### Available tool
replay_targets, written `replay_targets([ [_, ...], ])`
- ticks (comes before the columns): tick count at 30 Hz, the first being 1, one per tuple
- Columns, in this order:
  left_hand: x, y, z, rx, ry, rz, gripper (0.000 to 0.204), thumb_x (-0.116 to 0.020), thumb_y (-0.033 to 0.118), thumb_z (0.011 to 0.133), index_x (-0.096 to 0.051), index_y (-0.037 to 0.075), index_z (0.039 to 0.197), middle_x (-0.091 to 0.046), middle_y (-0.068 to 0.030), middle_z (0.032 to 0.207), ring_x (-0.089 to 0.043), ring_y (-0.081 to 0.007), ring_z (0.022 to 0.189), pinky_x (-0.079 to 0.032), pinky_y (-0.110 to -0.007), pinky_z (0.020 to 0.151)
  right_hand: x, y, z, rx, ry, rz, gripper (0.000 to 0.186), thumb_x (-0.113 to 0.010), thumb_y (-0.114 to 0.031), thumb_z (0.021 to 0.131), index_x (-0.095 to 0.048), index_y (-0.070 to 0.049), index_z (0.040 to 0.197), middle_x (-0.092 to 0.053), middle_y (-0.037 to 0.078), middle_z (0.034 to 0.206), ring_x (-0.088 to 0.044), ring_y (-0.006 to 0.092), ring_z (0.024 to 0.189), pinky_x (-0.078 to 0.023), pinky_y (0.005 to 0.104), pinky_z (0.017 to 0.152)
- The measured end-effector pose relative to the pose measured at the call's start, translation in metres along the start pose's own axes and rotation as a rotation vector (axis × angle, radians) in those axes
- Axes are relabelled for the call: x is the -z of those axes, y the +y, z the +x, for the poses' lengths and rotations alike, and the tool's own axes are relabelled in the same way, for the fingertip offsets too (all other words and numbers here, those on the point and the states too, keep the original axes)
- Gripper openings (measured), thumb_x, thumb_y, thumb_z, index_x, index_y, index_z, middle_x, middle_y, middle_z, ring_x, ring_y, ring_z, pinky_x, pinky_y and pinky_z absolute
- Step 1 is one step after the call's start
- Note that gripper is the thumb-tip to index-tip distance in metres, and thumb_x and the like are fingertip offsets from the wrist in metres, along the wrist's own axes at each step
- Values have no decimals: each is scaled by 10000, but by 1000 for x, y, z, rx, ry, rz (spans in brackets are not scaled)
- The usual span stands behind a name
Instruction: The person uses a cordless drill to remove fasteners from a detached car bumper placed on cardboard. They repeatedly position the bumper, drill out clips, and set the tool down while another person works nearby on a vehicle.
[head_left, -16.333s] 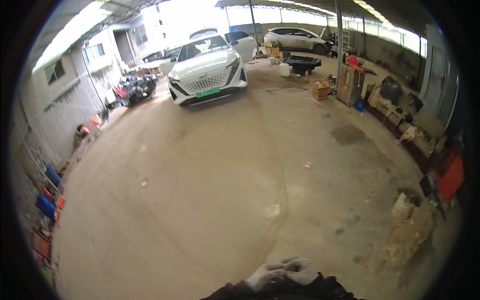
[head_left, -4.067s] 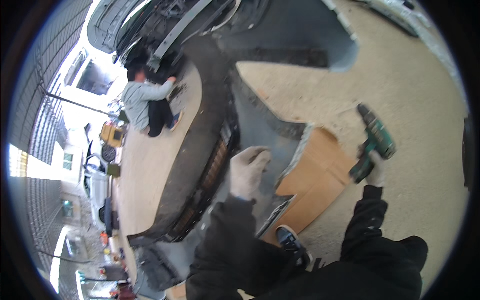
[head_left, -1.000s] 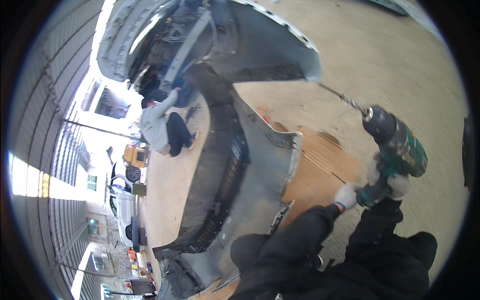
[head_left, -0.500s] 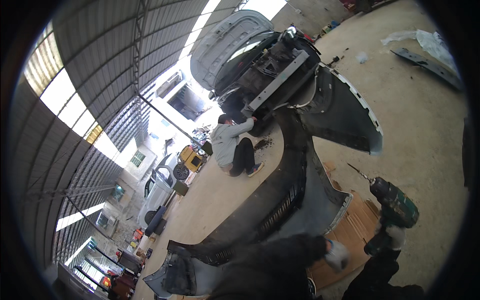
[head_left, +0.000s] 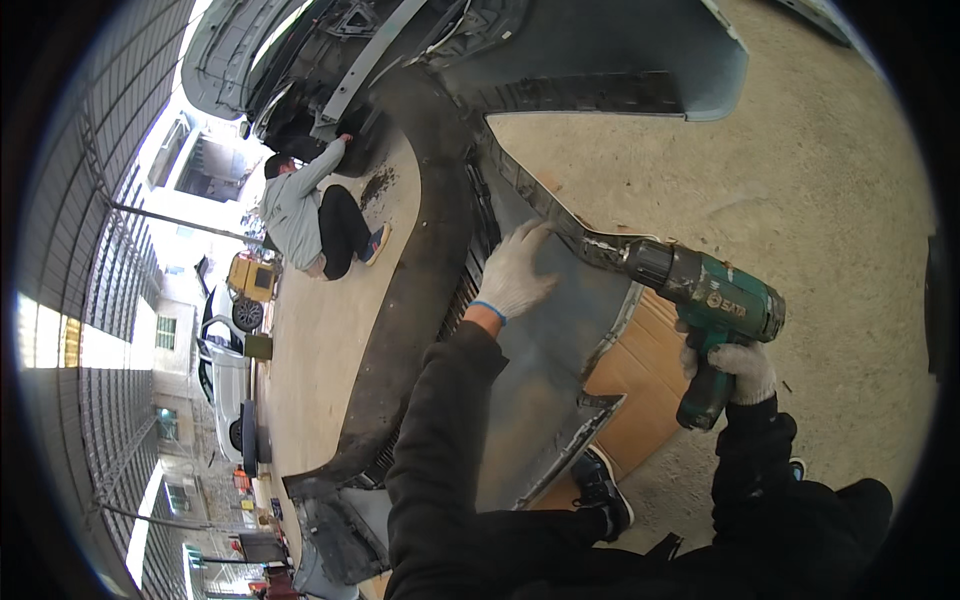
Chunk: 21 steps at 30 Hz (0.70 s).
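My right hand (head_left: 745,368), in a whitish work glove, grips the handle of a green and black cordless drill (head_left: 735,300). The drill points left, its bit over the raised edge of a large car bumper cover (head_left: 545,370); I cannot tell whether the tip touches. My left hand (head_left: 517,268), gloved too, is open with fingers stretched over the bumper's dark grey inner side, near its slotted grille. Whether it rests on the panel or hovers is unclear. The bumper lies inner side up, partly on brown cardboard (head_left: 635,380).
A person (head_left: 305,215) in a grey top crouches beside a car (head_left: 330,60) with its hood up and front stripped. A white car (head_left: 225,380) and a yellow machine (head_left: 252,277) stand at left. My shoe (head_left: 600,495) is beside the bumper's near edge.
The view has turned down toward the bumper. My left hand has reached forward over the panel. The drill has swung from pointing up-left to lying nearly level at the bumper's edge.
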<state>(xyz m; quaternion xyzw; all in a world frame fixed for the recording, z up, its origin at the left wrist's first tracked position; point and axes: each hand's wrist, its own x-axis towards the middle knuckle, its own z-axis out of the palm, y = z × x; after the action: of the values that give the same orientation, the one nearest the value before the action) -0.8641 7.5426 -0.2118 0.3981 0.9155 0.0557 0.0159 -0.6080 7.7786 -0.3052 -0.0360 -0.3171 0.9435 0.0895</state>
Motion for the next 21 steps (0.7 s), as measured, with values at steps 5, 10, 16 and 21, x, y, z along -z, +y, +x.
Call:
replay_targets([
  [5, -7, -4, 55, -354, 3, 186, 832, -810, 215, 690, -478, 107, 1445, -488, -151, 1486, -395, -376, 1431, -328, -500, 1201, -10, 14, -16, -78, 131, 13, 590, -752, -142, 708, -622, 4, 1265, -688, 176, 1118, -712, 258, 785, -603, 390, 667],
  [10, -9, -14, 112, -427, -433, 300, 501, -800, 354, 651, -752, 98, 1078, -696, -133, 1141, -574, -328, 1248, -364, -472, 1167, -16, 33, -38, -142, 208, -50, 533, -715, -54, 721, -630, 18, 1243, -714, 150, 992, -698, 249, 825, -587, 391, 743],
  [16, -15, -22, 125, -329, -538, 140, 466, -825, 296, 638, -773, 101, 1058, -733, -169, 975, -668, -354, 1039, -497, -410, 977, -30, 56, -49, -220, 363, -130, 503, -701, -56, 751, -631, 18, 1243, -716, 126, 956, -695, 227, 821, -584, 376, 745],
  [21, -13, -22, 123, -362, -485, 90, 458, -788, 350, 665, -777, 87, 1040, -725, -196, 890, -690, -374, 904, -537, -434, 837, -36, 66, -44, -253, 327, -196, 384, -679, -14, 847, -630, 10, 1227, -714, 104, 958, -687, 181, 854, -580, 328, 760],
])
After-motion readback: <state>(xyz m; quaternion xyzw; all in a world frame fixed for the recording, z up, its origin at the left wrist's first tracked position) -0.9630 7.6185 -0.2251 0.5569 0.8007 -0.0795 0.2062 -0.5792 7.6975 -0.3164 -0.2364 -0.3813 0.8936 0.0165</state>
